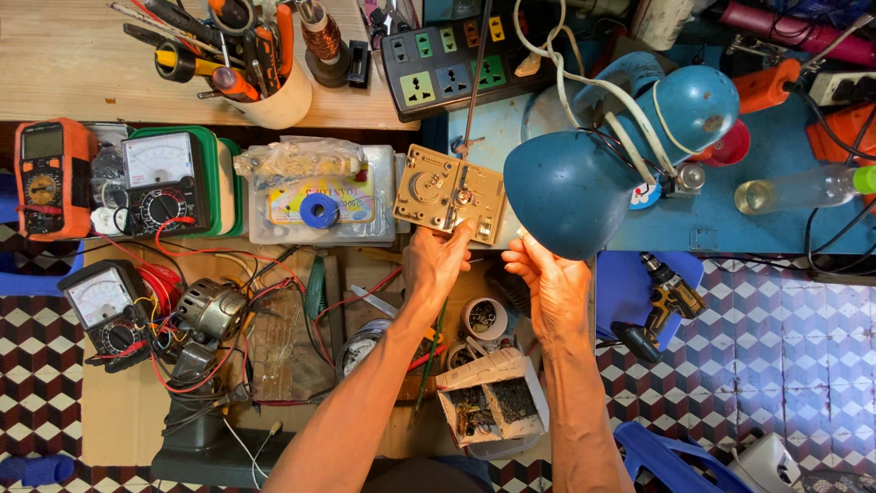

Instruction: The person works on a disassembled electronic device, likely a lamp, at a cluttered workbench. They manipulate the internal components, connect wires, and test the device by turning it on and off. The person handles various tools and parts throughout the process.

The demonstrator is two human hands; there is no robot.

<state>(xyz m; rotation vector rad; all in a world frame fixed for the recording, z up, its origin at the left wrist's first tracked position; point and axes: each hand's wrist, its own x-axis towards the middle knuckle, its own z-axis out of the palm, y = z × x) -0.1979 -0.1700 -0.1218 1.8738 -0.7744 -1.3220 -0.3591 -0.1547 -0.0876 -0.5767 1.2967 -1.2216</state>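
Both forearms reach up from the bottom edge, roughly parallel, wrists straight; the left hand (436,263) has its fingers clamped on the lower edge of the board (449,193), thumb on top, holding it up flat toward the camera; the board is a tan square plate with a round cut-out and small metal parts, sitting just above the cluttered surface (119,402) and just left of the lamp (584,183); the right hand (552,288) is open, palm turned inward, fingers apart and loosely curled, fingertips near the board's lower right corner and right under the blue lamp shade; whether they touch the board, I cannot tell; a thin rod (474,73) comes down from above onto the board's middle; left of the board lies a clear box (319,196) with a blue roll on it; further left, meters (160,178); below the hands, a torn carton (493,402) of small parts; a drill (662,301) lies to the right.
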